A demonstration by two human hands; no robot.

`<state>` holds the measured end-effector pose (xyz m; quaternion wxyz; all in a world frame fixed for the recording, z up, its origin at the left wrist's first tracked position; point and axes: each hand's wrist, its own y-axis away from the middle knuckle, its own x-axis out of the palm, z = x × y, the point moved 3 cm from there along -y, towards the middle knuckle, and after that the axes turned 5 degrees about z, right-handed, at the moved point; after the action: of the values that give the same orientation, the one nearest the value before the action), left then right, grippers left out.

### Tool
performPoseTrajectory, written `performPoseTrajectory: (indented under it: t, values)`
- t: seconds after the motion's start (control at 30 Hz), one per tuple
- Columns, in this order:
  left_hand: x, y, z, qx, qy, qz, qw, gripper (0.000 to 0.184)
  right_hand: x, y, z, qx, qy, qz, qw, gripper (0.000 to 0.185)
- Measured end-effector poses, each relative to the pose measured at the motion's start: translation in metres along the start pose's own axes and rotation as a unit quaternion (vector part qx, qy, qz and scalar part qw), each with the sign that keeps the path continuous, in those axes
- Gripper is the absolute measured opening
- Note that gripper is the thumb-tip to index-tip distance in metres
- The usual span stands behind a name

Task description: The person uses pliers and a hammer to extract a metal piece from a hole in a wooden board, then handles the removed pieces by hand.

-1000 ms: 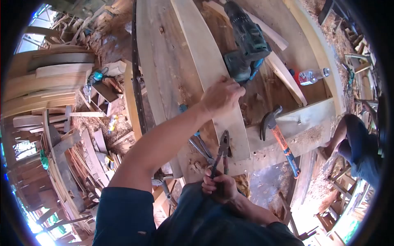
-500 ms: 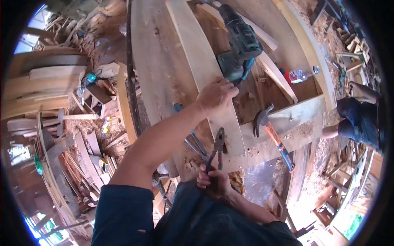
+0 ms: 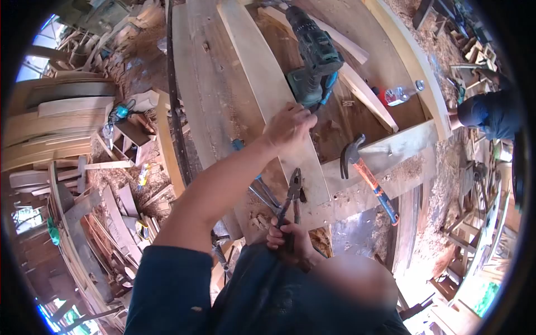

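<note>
My left hand rests on a pale plank, its fingers curled and pressed together near the base of a dark green drill. Whatever may be between those fingertips is too small to make out. Lower down, my right hand is wrapped round the handles of the pliers, whose jaws point up over the plank's near end. A claw hammer with an orange and blue handle lies to the right. Left of the pliers is a long blue-handled tool, partly behind my left forearm.
A clear bottle with a red part lies inside the wooden frame. Stacked boards and offcuts fill the left side. At the right edge another person is partly visible. A blur covers my right forearm.
The view has shifted, so the bench and tools sit further left and slightly higher. Both hands keep their places on the plank and pliers. The other person appears higher at the right edge.
</note>
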<state>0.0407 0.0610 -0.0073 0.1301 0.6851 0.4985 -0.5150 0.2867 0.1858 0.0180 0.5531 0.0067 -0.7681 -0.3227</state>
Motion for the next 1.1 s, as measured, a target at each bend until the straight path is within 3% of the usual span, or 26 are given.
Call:
performPoseTrajectory:
  t: [0.07, 0.17, 0.27, 0.37, 0.5, 0.53, 0.63, 0.67, 0.77, 0.97, 1.0, 1.1]
  values:
    - [0.006, -0.001, -0.002, 0.008, -0.018, 0.009, 1.0, 0.007, -0.021, -0.004, 0.008, 0.009, -0.011, 0.068, 0.998, 0.025]
    - [0.003, -0.002, -0.005, 0.006, -0.021, 0.027, 0.999, 0.008, -0.06, -0.014, 0.009, 0.014, 0.011, 0.063, 0.998, 0.03]
    - [0.0, -0.004, -0.004, 0.001, -0.018, 0.035, 0.999, 0.008, -0.063, -0.019, 0.019, 0.025, 0.078, 0.126, 0.989, 0.037]
    - [0.002, -0.003, -0.002, -0.002, -0.014, 0.04, 0.999, 0.008, -0.064, -0.019, 0.019, 0.023, 0.082, 0.128, 0.988, 0.04]
    - [0.005, -0.003, 0.0, 0.004, -0.017, 0.013, 1.0, 0.006, -0.051, -0.016, 0.019, 0.021, 0.074, 0.076, 0.994, 0.038]
    - [0.004, -0.003, 0.001, 0.012, 0.006, -0.012, 1.0, 0.002, -0.02, -0.014, 0.008, 0.031, -0.028, 0.088, 0.995, 0.027]
    - [-0.006, -0.01, -0.004, -0.025, 0.025, 0.008, 0.999, 0.001, -0.003, -0.009, -0.008, 0.009, -0.018, -0.077, 0.997, 0.02]
    - [-0.003, -0.008, -0.003, -0.014, 0.019, 0.009, 1.0, 0.003, -0.006, -0.01, -0.006, 0.0, -0.003, -0.027, 1.0, 0.019]
    - [0.004, -0.005, -0.003, 0.018, -0.03, 0.001, 0.999, 0.004, -0.012, -0.009, 0.001, -0.02, 0.012, -0.004, 1.0, 0.023]
    - [0.004, -0.005, -0.003, -0.01, -0.023, 0.011, 1.0, 0.006, -0.023, 0.002, 0.022, 0.026, 0.093, 0.056, 0.994, 0.054]
    - [0.005, -0.004, -0.004, -0.01, -0.024, 0.009, 1.0, 0.006, -0.048, 0.0, 0.028, 0.041, 0.13, 0.076, 0.988, 0.069]
    - [0.005, -0.004, -0.004, -0.022, -0.034, 0.019, 0.999, 0.005, -0.043, 0.01, 0.04, 0.05, 0.152, 0.07, 0.985, 0.073]
